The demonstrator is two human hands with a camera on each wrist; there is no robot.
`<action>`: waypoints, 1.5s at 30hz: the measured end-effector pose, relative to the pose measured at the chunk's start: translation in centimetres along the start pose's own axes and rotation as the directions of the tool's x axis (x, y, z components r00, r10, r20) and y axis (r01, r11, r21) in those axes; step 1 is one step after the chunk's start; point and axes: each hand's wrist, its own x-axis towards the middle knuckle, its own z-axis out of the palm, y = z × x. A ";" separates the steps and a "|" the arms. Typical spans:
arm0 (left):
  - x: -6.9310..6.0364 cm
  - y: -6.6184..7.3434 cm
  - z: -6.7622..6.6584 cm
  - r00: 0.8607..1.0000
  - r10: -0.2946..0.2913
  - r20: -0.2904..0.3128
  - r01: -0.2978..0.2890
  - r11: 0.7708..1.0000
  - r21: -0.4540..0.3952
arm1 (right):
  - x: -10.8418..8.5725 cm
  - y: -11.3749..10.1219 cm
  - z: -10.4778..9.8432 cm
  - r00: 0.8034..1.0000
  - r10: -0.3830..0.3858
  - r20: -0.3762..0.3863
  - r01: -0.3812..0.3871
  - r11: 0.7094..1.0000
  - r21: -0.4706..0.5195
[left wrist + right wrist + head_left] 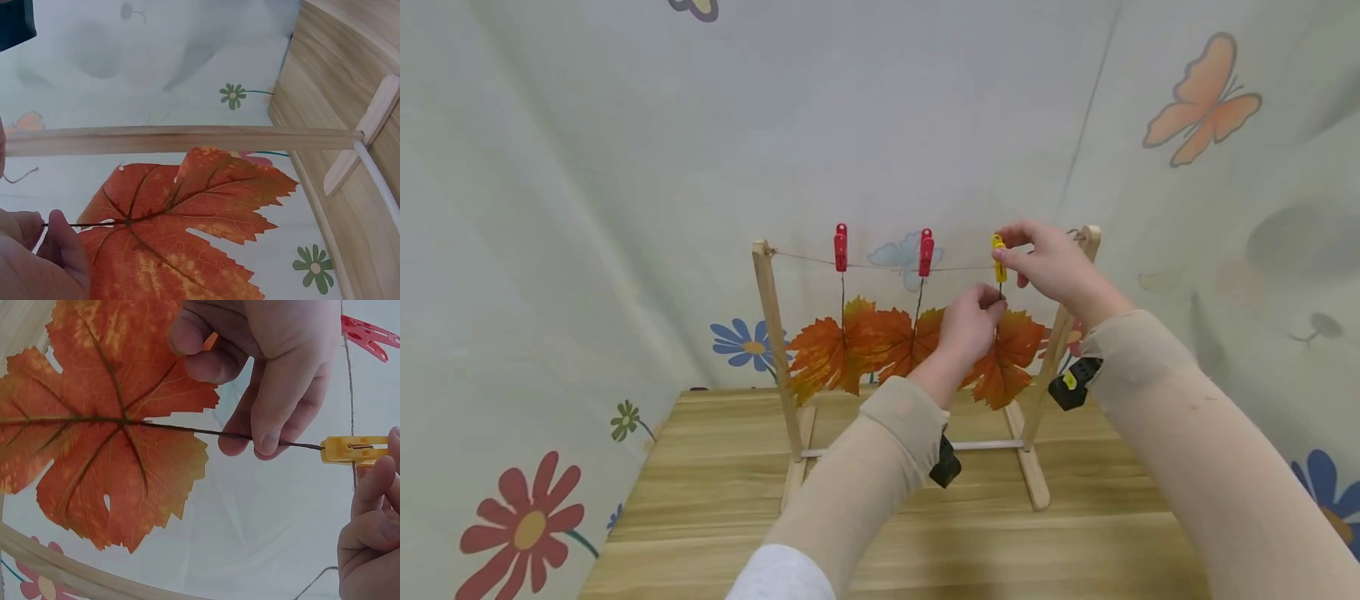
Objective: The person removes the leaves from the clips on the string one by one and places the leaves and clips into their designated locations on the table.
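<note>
An orange-red artificial leaf [1006, 371] hangs by its dark stem [206, 431] at the right end of a twine line. Thumb and fingers of my left hand [972, 323] pinch that stem just under a yellow clothespin [340, 450]. My right hand [1052, 265] holds the clothespin's handles between thumb and fingers. The clothespin's jaws are on the twine [351, 394], with the upper tip of the stem at them. Two more leaves, an orange one [823, 346] and another [895, 333], hang further left from red clothespins [841, 248].
The twine runs between two wooden posts [778, 342] on feet, joined low down by a white rod [988, 445]. The frame stands on a wood-grain table [715, 500]. Behind it hangs a pale backdrop [887, 117] with flowers and butterflies.
</note>
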 end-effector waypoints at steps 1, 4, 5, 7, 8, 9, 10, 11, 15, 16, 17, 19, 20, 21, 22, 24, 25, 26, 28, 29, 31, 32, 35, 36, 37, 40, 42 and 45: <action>0.0 0.0 -0.1 1.000 0.000 -0.003 0.000 1.000 -0.005 | 0.0 0.0 0.0 1.000 0.000 -0.006 0.000 1.000 0.002; 0.1 0.0 -0.4 1.000 0.000 -0.011 0.000 1.000 -0.015 | 0.1 -0.1 -0.1 1.000 -0.003 -0.025 0.003 1.000 0.012; 0.2 0.0 -0.4 1.000 0.001 -0.012 -0.001 1.000 -0.014 | 0.1 -0.2 -0.1 1.000 -0.006 -0.029 0.006 1.000 0.015; 0.2 0.0 -0.6 1.000 -0.002 -0.012 0.002 1.000 -0.010 | 0.1 -0.2 -0.2 0.999 -0.010 -0.038 0.011 1.000 0.024; 0.2 0.0 -0.6 1.000 -0.010 -0.010 0.009 1.000 -0.012 | 0.1 -0.2 -0.2 0.999 -0.012 -0.044 0.014 0.999 0.030; 0.3 0.0 -0.7 1.000 -0.015 -0.006 0.015 1.000 -0.012 | 0.1 -0.2 -0.2 0.999 -0.016 -0.050 0.018 0.999 0.036; 0.3 0.0 -0.7 1.000 -0.023 -0.002 0.023 1.000 -0.016 | 0.0 -0.3 -0.3 0.998 -0.020 -0.056 0.023 0.999 0.042; 0.3 0.1 -0.8 1.000 -0.030 0.002 0.030 0.999 -0.022 | 0.0 -0.3 -0.3 0.998 -0.023 -0.062 0.027 0.998 0.050; 0.4 0.4 -1.0 0.999 -0.045 0.011 0.045 0.998 -0.042 | 0.0 -0.3 -0.4 0.995 -0.042 -0.093 0.048 0.997 0.066; 0.4 0.5 -1.1 0.999 -0.048 0.009 0.049 0.998 -0.046 | 0.0 -0.3 -0.4 0.994 -0.043 -0.099 0.050 0.996 0.068; 0.3 0.5 -1.1 0.999 -0.051 0.008 0.051 0.997 -0.051 | 0.0 -0.4 -0.5 0.993 -0.044 -0.106 0.052 0.996 0.071; 0.3 0.6 -1.2 0.998 -0.061 0.005 0.061 0.996 -0.066 | 0.0 -0.4 -0.5 0.992 -0.047 -0.118 0.057 0.995 0.079; 0.3 0.7 -1.3 0.998 -0.064 0.002 0.064 0.996 -0.069 | -0.1 -0.4 -0.5 0.991 -0.049 -0.125 0.060 0.995 0.081; 0.3 0.7 -1.3 0.998 -0.068 -0.001 0.067 0.995 -0.072 | -0.1 -0.5 -0.5 0.990 -0.051 -0.132 0.062 0.995 0.082; 0.3 0.7 -1.3 0.997 -0.071 -0.003 0.070 0.995 -0.076 | -0.1 -0.5 -0.6 0.989 -0.055 -0.139 0.066 0.994 0.081; 0.3 0.8 -1.4 0.998 -0.070 0.000 0.070 0.994 -0.081 | -0.1 -0.6 -0.6 0.986 -0.065 -0.153 0.078 0.994 0.080; 0.4 0.9 -1.4 0.998 -0.069 0.001 0.068 0.994 -0.081 | -0.1 -0.6 -0.6 0.985 -0.069 -0.161 0.083 0.994 0.078; 0.4 0.9 -1.4 0.998 -0.068 0.003 0.068 0.994 -0.082 | -0.2 -0.7 -0.7 0.983 -0.073 -0.168 0.087 0.993 0.075; 0.5 1.0 -1.5 0.998 -0.064 0.006 0.064 0.994 -0.084 | -0.2 -0.7 -0.7 0.980 -0.086 -0.179 0.101 0.992 0.077; 0.5 1.1 -1.5 0.998 -0.062 0.006 0.062 0.995 -0.080 | -0.2 -0.7 -0.8 0.979 -0.090 -0.182 0.106 0.991 0.082; 0.5 1.1 -1.6 0.998 -0.060 0.000 0.059 0.996 -0.072 | -0.1 -0.8 -0.8 0.978 -0.093 -0.188 0.113 0.989 0.097; 0.5 1.2 -1.7 0.998 -0.060 -0.002 0.059 0.996 -0.070 | -0.1 -0.8 -0.8 0.978 -0.093 -0.189 0.115 0.988 0.106; 0.4 1.1 -1.9 0.998 -0.058 -0.004 0.058 0.997 -0.055 | -0.1 -0.8 -0.8 0.978 -0.089 -0.191 0.115 0.985 0.132; 0.4 1.1 -1.9 0.998 -0.058 -0.004 0.058 0.997 -0.052 | 0.0 -0.9 -0.8 0.978 -0.086 -0.191 0.113 0.984 0.138; 0.3 1.0 -2.0 0.998 -0.058 -0.004 0.057 0.997 -0.049 | 0.0 -0.9 -0.8 0.978 -0.083 -0.192 0.111 0.984 0.141; 0.3 1.0 -2.1 0.998 -0.057 -0.003 0.057 0.997 -0.042 | 0.0 -0.8 -0.8 0.977 -0.082 -0.194 0.111 0.983 0.143; 0.3 0.9 -2.2 0.998 -0.056 -0.005 0.056 0.998 -0.040 | -0.1 -0.8 -0.8 0.977 -0.079 -0.199 0.110 0.983 0.146; 0.3 0.8 -2.3 0.998 -0.055 -0.004 0.055 0.998 -0.040 | -0.1 -0.7 -0.8 0.975 -0.081 -0.207 0.113 0.982 0.150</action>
